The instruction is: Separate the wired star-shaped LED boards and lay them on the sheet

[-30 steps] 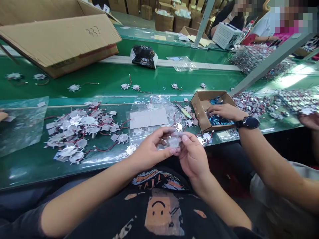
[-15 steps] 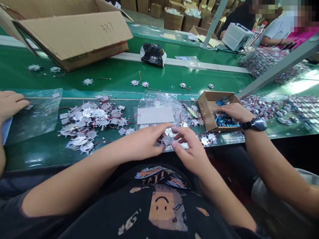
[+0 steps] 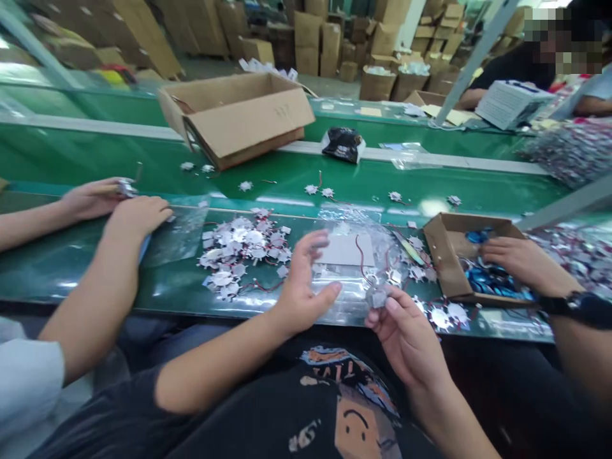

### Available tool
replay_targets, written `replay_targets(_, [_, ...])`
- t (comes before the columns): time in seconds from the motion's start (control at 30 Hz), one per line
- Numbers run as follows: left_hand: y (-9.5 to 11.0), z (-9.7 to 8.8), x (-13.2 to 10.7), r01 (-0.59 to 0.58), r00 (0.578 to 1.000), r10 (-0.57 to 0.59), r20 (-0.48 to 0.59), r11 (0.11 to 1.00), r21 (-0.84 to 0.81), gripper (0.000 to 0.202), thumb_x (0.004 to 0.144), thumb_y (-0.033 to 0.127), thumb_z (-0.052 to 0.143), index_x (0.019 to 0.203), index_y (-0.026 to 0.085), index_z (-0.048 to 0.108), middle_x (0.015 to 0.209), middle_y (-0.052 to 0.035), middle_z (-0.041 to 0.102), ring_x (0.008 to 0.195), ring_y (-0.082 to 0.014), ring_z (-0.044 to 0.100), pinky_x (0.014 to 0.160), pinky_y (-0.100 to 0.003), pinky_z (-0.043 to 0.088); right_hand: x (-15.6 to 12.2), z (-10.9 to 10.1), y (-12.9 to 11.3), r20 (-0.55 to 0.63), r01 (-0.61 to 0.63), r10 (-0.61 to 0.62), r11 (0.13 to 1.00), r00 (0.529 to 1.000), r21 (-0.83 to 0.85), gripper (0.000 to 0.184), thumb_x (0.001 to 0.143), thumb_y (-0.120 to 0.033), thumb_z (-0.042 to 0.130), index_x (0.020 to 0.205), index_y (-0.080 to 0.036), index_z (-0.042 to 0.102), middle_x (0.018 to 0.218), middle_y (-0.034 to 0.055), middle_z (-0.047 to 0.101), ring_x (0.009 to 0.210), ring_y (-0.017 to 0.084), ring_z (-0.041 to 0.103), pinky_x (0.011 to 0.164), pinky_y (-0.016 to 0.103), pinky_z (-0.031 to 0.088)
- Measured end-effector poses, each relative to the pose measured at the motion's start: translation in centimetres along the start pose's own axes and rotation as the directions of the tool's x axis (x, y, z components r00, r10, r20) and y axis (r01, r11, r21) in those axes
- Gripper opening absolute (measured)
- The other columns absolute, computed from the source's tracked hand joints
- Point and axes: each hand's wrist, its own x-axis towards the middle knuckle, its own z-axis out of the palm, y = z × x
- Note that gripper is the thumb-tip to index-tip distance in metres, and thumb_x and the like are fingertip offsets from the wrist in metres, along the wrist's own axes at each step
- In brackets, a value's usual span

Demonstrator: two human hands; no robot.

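Note:
Between the thumb and fingers of my right hand (image 3: 406, 338) is a small silvery-grey part with a red wire (image 3: 377, 295), held above the table's near edge. My left hand (image 3: 306, 287) is off to its left, thumb and fingers spread, with nothing in it. Behind my hands, a white card (image 3: 347, 249) rests on clear plastic film (image 3: 377, 223). To the left of my left hand is a heap of flat, silvery star-shaped parts with red wires (image 3: 239, 245). A few similar star-shaped parts (image 3: 444, 315) lie right of my right hand.
At right, a co-worker's hand (image 3: 521, 261) reaches into a small cardboard box (image 3: 444, 255) of blue shiny pieces. Another co-worker's hands (image 3: 136, 213) work at left. A large open carton (image 3: 253, 121) and a black packet (image 3: 343, 144) stand across the green table (image 3: 268, 166).
My hands have parted: the left has opened away from the small part, which stays in my right hand. The camera view has swung left and up, and the left co-worker's second hand now shows.

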Motion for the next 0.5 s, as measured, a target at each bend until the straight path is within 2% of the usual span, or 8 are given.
replay_targets(0.03, [-0.7,0.5,-0.6,0.068,0.998,-0.067,0.02,0.991,-0.118,0.064,0.086,0.033,0.061,0.142,0.029,0.03,0.149,-0.0135,0.037,0.133,-0.026,0.044,0.109,-0.047,0.039,0.2,0.1,0.1,0.004,-0.019,0.019,1.0,1.0,0.012,0.029,0.075,-0.037,0.081,0.098,-0.024,0.068,0.072,-0.0007,0.065,0.064,0.011,0.061,0.062,0.023,0.054])
replay_targets(0.07, [-1.2,0.9,-1.0,0.148,0.987,-0.13,0.092,0.96,-0.237,0.063,0.086,0.037,0.062,0.141,0.028,0.033,0.145,-0.0141,0.042,0.129,-0.0261,0.048,0.106,-0.046,0.04,0.3,0.3,0.3,0.019,-0.042,0.042,0.999,0.999,0.02,0.029,0.075,-0.037,0.081,0.098,-0.024,0.069,0.071,-0.0006,0.065,0.064,0.011,0.061,0.062,0.022,0.055])
replay_targets(0.13, [-1.5,1.6,-1.5,0.323,0.929,-0.199,0.313,0.85,-0.416,0.061,0.083,0.044,0.066,0.136,0.023,0.044,0.13,-0.0146,0.056,0.115,-0.0262,0.058,0.098,-0.044,0.047,0.5,0.9,0.6,0.065,-0.088,0.086,0.996,0.994,0.029,0.03,0.073,-0.038,0.083,0.096,-0.023,0.069,0.071,-0.001,0.065,0.064,0.01,0.06,0.062,0.022,0.055])
replay_targets(0.17, [-1.4,1.8,-1.6,0.396,0.895,-0.215,0.39,0.786,-0.476,0.06,0.082,0.047,0.068,0.133,0.021,0.05,0.121,-0.0142,0.061,0.104,-0.0252,0.063,0.092,-0.042,0.05,0.5,1.3,0.8,0.089,-0.104,0.101,0.994,0.991,0.03,0.03,0.072,-0.038,0.083,0.095,-0.023,0.069,0.071,-0.0012,0.064,0.063,0.01,0.06,0.062,0.021,0.055])
replay_targets(0.23, [-1.0,1.7,-1.6,0.487,0.862,-0.267,0.431,0.675,-0.555,0.057,0.08,0.048,0.071,0.127,0.02,0.058,0.107,-0.0119,0.067,0.085,-0.0213,0.065,0.079,-0.037,0.053,0.6,2.1,1.1,0.122,-0.115,0.111,0.993,0.986,0.03,0.03,0.071,-0.037,0.084,0.092,-0.022,0.069,0.071,-0.0019,0.064,0.062,0.009,0.059,0.061,0.021,0.054])
replay_targets(0.3, [-1.0,1.4,-1.4,0.518,0.854,-0.326,0.406,0.6,-0.609,0.049,0.079,0.044,0.073,0.12,0.02,0.064,0.1,-0.0096,0.068,0.078,-0.0188,0.065,0.073,-0.033,0.053,0.7,2.7,1.4,0.13,-0.114,0.11,0.993,0.985,0.026,0.03,0.071,-0.037,0.084,0.091,-0.022,0.068,0.07,-0.0024,0.064,0.061,0.009,0.059,0.061,0.021,0.054])
replay_targets(0.37, [-1.2,0.9,-1.2,0.511,0.859,-0.32,0.399,0.559,-0.653,0.045,0.077,0.04,0.075,0.117,0.02,0.067,0.1,-0.0088,0.069,0.082,-0.019,0.066,0.074,-0.032,0.053,0.7,3.0,1.6,0.129,-0.113,0.11,0.993,0.986,0.017,0.03,0.072,-0.037,0.084,0.092,-0.022,0.068,0.069,-0.0023,0.064,0.061,0.009,0.059,0.061,0.021,0.053])
replay_targets(0.5, [-1.6,0.5,-1.2,0.473,0.871,-0.161,0.465,0.531,-0.703,0.048,0.079,0.037,0.074,0.124,0.022,0.065,0.103,-0.0103,0.071,0.077,-0.0174,0.066,0.074,-0.031,0.053,0.5,3.0,1.6,0.137,-0.12,0.118,0.993,0.984,0.007,0.029,0.074,-0.038,0.082,0.092,-0.022,0.066,0.067,-0.0023,0.063,0.06,0.009,0.059,0.061,0.02,0.052])
